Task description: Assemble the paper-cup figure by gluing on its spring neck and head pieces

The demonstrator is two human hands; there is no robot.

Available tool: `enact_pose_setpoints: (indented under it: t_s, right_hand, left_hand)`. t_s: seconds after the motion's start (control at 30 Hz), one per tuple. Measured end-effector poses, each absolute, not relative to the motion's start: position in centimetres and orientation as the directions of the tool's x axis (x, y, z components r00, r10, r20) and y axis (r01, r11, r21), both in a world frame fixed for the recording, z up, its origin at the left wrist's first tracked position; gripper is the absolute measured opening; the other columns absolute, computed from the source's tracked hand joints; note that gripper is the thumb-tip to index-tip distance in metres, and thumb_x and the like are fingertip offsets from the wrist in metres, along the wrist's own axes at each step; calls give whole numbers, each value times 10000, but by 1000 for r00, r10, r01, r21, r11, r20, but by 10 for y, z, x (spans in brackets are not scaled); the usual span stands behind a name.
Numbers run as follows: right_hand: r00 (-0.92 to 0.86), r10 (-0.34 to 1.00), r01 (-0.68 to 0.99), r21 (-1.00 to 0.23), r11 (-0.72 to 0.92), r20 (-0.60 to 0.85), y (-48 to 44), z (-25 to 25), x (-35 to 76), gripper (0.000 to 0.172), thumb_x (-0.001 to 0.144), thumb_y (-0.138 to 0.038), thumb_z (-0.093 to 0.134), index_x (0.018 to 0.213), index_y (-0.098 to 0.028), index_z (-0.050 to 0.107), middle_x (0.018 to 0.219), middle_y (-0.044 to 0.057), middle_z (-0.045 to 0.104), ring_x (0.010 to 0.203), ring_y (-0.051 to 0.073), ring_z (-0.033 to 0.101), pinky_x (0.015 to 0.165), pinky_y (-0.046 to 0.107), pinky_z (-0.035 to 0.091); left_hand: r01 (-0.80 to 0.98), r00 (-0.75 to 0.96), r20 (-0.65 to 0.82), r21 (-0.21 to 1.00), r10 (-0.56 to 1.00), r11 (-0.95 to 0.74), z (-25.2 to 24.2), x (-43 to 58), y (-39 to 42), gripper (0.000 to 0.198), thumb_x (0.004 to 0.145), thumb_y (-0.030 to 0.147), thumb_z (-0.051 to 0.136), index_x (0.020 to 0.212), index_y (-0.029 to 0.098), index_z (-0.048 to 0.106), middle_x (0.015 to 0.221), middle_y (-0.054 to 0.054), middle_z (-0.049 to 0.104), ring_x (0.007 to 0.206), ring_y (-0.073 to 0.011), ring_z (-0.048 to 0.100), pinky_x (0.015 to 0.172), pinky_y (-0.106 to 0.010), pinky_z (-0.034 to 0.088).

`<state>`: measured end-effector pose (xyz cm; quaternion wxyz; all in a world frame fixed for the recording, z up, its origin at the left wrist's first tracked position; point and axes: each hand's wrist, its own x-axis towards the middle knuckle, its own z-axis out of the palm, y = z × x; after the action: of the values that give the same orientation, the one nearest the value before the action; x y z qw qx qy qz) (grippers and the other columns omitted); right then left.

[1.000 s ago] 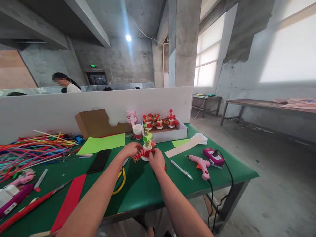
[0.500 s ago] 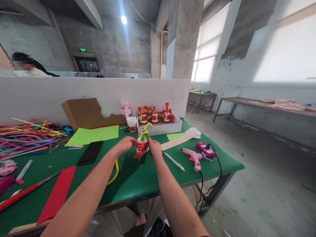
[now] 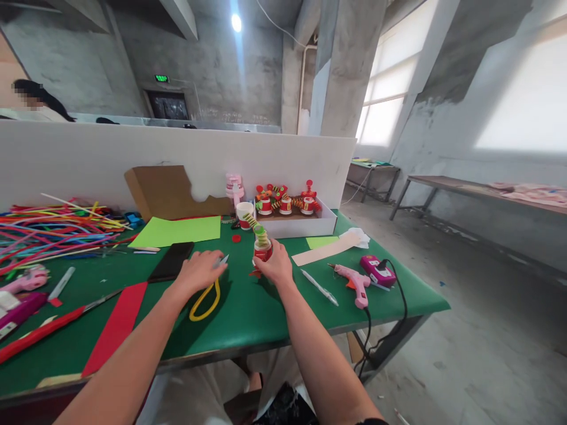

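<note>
My right hand [image 3: 277,267] is wrapped round a small red and white paper-cup figure [image 3: 262,249] with a green and yellow folded paper spring on top, lifted just above the green table [image 3: 248,319]. My left hand [image 3: 200,270] lies over the yellow-handled scissors [image 3: 206,298], its fingers curled on the blades near the black phone [image 3: 172,261]. Whether it grips them I cannot tell for sure.
A white box [image 3: 305,223] of finished figures stands behind, next to a paper cup [image 3: 244,211]. A pink glue gun [image 3: 353,282] and pen [image 3: 319,287] lie to the right. Pipe cleaners [image 3: 48,233], green paper [image 3: 177,230] and a red strip [image 3: 116,326] lie left. A person sits beyond the white partition [image 3: 133,159].
My left hand left the figure and moved left and down onto the scissors. My right hand now holds the figure alone, slightly raised.
</note>
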<state>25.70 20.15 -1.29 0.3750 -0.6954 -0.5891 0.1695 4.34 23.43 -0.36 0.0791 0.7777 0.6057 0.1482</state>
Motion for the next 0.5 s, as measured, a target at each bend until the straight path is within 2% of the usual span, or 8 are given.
enact_pose_setpoints:
  t_s: [0.07,0.13,0.23,0.33,0.4,0.5]
  right_hand:
    - [249,948,682,-730,-27,197,203,-14,259,672,757,-315,675,1388,-176,491,1334,155,609,1217,301,595,980,405,480]
    - [255,950,655,-755,-34,178,206,-15,263,661,749,-271,662,1384,-196,494,1326,135,634,1171,288,624,953,392,492]
    - [258,955,621,-783,-46,149,213,-18,272,616,729,-191,641,1336,-243,546,1248,76,701,1089,256,666,915,357,507]
    - [240,960,616,-787,-36,144,219,-20,282,522,719,-105,583,1212,-264,654,1153,34,750,1092,234,676,925,326,509]
    - [238,959,622,-782,-30,152,222,-18,287,500,717,-77,557,1160,-263,696,1143,35,758,1119,235,672,951,327,505]
    - [267,950,625,-780,-44,161,226,-13,289,497,747,-90,545,1197,-241,694,1231,61,728,1190,241,645,1002,340,487]
  left_hand:
    - [957,229,117,156,966,-246,-19,39,227,429,795,399,510,1144,233,698,1220,-200,686,1132,-447,583,875,-576,479]
    - [952,256,125,140,958,-273,-32,37,228,403,781,337,503,1104,215,709,1173,-208,691,1084,-416,596,855,-537,486]
    - [934,263,176,202,949,-296,-36,35,243,299,721,283,532,937,225,732,1047,-175,724,1011,-364,618,849,-464,488]
    - [919,224,246,268,943,-289,-24,36,268,194,679,289,569,801,252,715,944,-143,745,1001,-369,623,840,-449,485]
    - [892,200,306,336,931,-302,-13,41,284,183,686,309,581,807,263,710,939,-127,758,1004,-363,633,840,-430,487]
    - [822,135,394,468,909,-325,-4,54,302,293,794,353,489,969,249,700,1014,-112,765,967,-308,669,822,-376,504]
